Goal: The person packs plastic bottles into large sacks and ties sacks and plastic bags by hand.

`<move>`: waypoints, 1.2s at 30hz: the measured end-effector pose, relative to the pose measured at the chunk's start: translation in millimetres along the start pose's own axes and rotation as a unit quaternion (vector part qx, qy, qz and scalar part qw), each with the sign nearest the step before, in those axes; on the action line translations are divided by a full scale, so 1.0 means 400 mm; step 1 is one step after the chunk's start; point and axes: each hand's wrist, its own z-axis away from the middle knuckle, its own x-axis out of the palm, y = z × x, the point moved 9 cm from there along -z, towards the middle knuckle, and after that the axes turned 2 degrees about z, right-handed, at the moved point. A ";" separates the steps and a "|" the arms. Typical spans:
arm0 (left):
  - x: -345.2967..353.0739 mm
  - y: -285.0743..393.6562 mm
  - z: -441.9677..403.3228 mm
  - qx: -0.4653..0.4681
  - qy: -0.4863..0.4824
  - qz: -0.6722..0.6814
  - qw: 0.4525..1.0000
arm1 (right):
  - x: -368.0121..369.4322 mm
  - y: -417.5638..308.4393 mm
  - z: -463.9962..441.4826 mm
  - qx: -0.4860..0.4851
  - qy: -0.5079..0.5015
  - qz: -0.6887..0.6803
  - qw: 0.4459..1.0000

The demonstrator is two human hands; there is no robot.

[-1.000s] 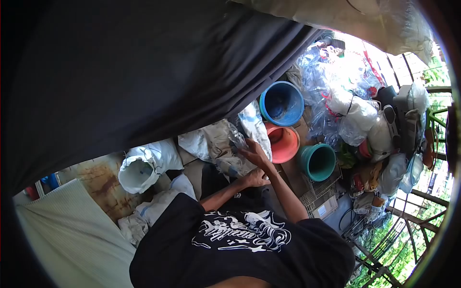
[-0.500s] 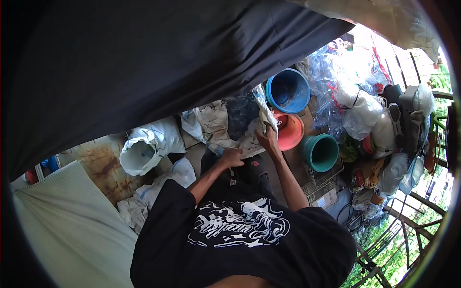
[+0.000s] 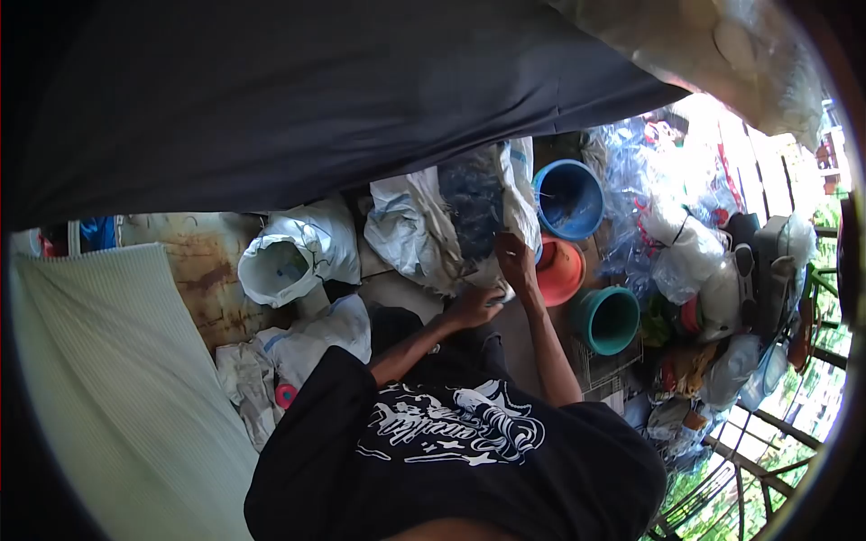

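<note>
A whitish woven sack [image 3: 409, 225] lies open in front of me, with dark, clear-looking plastic [image 3: 471, 203] inside its mouth. My right hand [image 3: 516, 259] is closed on the sack's right rim. Lower and to the left, my left hand [image 3: 475, 307] is closed at the near corner of the mouth, with whitish sack-like material at its fingertips. A blue bucket [image 3: 568, 198], a red bucket [image 3: 560, 272] and a green bucket [image 3: 606, 321] stand to the right of the sack.
Another white sack [image 3: 336, 239] lies open at the left, near a rusty panel [image 3: 203, 270] and a pale ribbed cloth [image 3: 117, 343]. Clear plastic bags [image 3: 681, 257] are heaped at the right. Dark fabric [image 3: 343, 99] hangs across the top. A wire rack [image 3: 613, 365] sits below the green bucket.
The clear plastic item held by my right hand a second ago is no longer in it; that hand moved to the sack's rim. My left hand shifted right, closer to my right hand.
</note>
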 end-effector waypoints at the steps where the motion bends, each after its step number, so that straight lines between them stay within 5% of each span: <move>1: -0.004 0.020 0.009 0.007 0.011 -0.001 1.000 | 0.010 -0.048 0.017 -0.012 -0.001 0.004 1.000; 3: -0.043 0.101 0.054 0.140 0.052 -0.027 0.988 | 0.033 -0.121 0.057 0.017 0.029 -0.007 0.999; 5: -0.084 0.056 0.124 0.136 0.062 -0.071 0.986 | 0.103 -0.138 0.089 -0.001 0.042 -0.015 0.999; 7: -0.129 -0.092 0.198 -0.077 0.014 0.112 0.991 | 0.190 -0.136 0.120 -0.018 0.045 -0.021 0.999; 8: -0.161 -0.154 0.241 -0.073 0.029 0.116 0.990 | 0.256 -0.130 0.138 -0.008 0.013 -0.054 0.998; 10: -0.233 -0.302 0.341 -0.061 0.099 0.368 0.923 | 0.379 -0.176 0.178 -0.003 -0.034 -0.079 0.996; 15: -0.467 -0.556 0.656 -0.240 0.170 0.468 0.834 | 0.706 -0.354 0.323 -0.063 -0.165 0.033 0.984; 19: -0.669 -0.594 0.897 -0.235 0.289 0.534 0.759 | 0.977 -0.403 0.398 -0.146 -0.265 0.101 0.948; 23: -0.730 -0.752 1.056 -0.232 0.383 0.597 0.666 | 1.175 -0.509 0.438 -0.119 -0.392 0.089 0.908; 29: -0.809 -0.996 1.114 -0.205 0.510 0.636 0.541 | 1.564 -0.327 0.319 -0.080 -0.432 0.104 0.892; 31: -0.813 -1.077 1.136 -0.140 0.568 0.647 0.489 | 1.740 -0.278 0.284 -0.165 -0.459 0.164 0.857; 36: -0.821 -1.233 1.132 -0.162 0.578 0.619 0.505 | 2.230 -0.023 0.161 -0.166 -0.475 0.160 0.849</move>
